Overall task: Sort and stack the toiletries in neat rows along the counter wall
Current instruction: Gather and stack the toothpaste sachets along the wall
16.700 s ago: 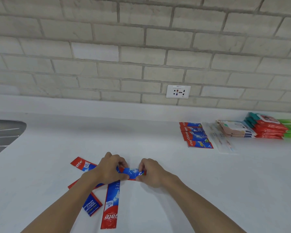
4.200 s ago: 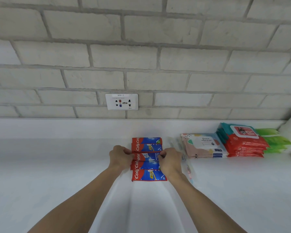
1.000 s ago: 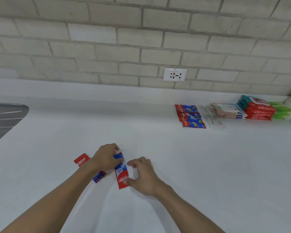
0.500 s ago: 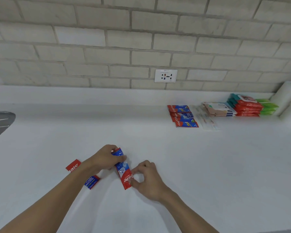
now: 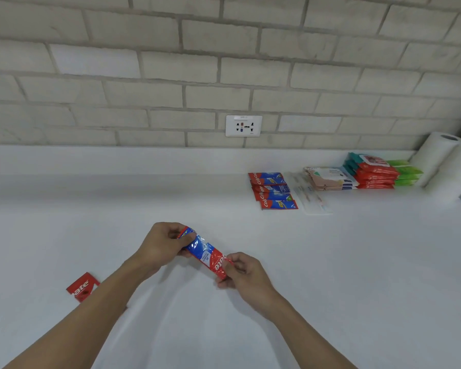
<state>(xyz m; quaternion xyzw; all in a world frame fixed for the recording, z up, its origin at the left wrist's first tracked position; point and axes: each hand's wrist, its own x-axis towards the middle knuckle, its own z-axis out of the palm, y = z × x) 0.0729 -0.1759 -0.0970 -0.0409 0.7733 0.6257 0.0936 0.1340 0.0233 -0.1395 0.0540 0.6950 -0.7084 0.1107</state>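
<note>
A red and blue toothpaste sachet strip point(image 5: 206, 255) is held just above the white counter point(image 5: 357, 262). My left hand point(image 5: 161, 246) pinches its far end and my right hand point(image 5: 241, 271) pinches its near red end. Another red sachet point(image 5: 82, 286) lies on the counter at the left, partly hidden by my left forearm. By the wall, folded toothpaste sachets point(image 5: 273, 190) lie in a row, with clear flat packets point(image 5: 310, 194) beside them.
Right of those stand a beige wipes stack point(image 5: 329, 178), a red and teal pack stack point(image 5: 371, 171), green packs point(image 5: 406, 173) and paper towel rolls point(image 5: 442, 158) in the corner. A wall socket point(image 5: 243, 125) sits on the brick wall.
The strip has been lifted off the counter and now stretches between both hands. The view has shifted right, so the sink is out of sight.
</note>
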